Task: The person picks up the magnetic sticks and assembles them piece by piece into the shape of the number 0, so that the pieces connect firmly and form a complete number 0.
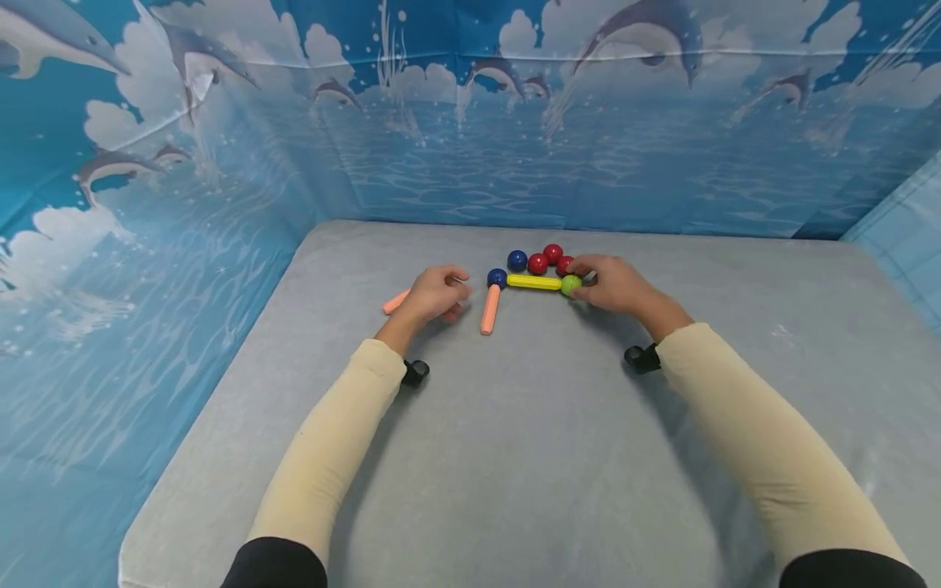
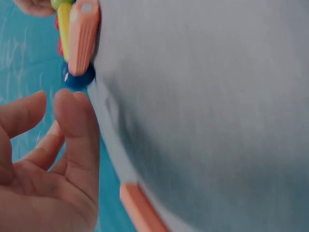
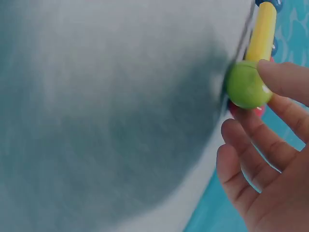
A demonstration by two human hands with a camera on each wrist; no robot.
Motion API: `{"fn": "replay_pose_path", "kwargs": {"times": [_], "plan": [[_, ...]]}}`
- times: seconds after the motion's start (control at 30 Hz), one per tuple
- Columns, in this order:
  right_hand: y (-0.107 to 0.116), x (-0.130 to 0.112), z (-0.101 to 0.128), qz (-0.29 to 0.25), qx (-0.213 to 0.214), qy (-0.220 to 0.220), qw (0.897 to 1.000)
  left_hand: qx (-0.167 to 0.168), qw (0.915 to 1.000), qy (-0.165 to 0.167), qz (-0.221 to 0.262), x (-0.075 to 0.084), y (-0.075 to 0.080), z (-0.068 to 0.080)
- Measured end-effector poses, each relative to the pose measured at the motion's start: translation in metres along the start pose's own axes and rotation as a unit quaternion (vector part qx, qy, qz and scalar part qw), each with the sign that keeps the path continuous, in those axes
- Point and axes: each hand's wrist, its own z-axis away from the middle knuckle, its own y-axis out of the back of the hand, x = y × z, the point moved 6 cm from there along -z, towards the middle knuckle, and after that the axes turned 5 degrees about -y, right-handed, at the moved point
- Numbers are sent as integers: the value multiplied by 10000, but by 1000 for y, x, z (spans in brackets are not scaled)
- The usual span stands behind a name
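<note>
My right hand (image 1: 613,286) pinches a green ball (image 3: 248,86) between thumb and fingers. That ball sits at the right end of a yellow stick (image 1: 534,282), whose left end meets a blue ball (image 1: 497,278). From this blue ball an orange stick (image 1: 490,310) points toward me, touching it. My left hand (image 1: 435,296) holds nothing, fingers loosely bent, just left of the joined pieces. In the left wrist view its thumb and fingers (image 2: 79,135) stand apart. Another orange stick (image 2: 143,209) lies beyond the left hand, partly hidden by it in the head view.
Behind the yellow stick rest several red balls (image 1: 537,264) and a loose blue ball (image 1: 517,260). All lie on a grey-covered table (image 1: 529,441). A blue dolphin-print sheet (image 1: 456,163) hangs behind the table and at its left.
</note>
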Motion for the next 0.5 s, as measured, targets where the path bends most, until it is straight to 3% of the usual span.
{"fn": "replay_pose_path", "kwargs": {"times": [0.13,0.2,0.33,0.5], "plan": [[12,-4,4,124,190,149,9996,340,9976,-537,-276,0,26,9],[15,-10,3,163,270,276,9991,534,9962,-650,-234,-2,39,12],[13,-27,-1,260,420,579,9971,792,9948,-620,-149,-7,56,17],[0,-49,-9,177,401,881,9951,1020,9932,-450,-329,-13,66,20]]}}
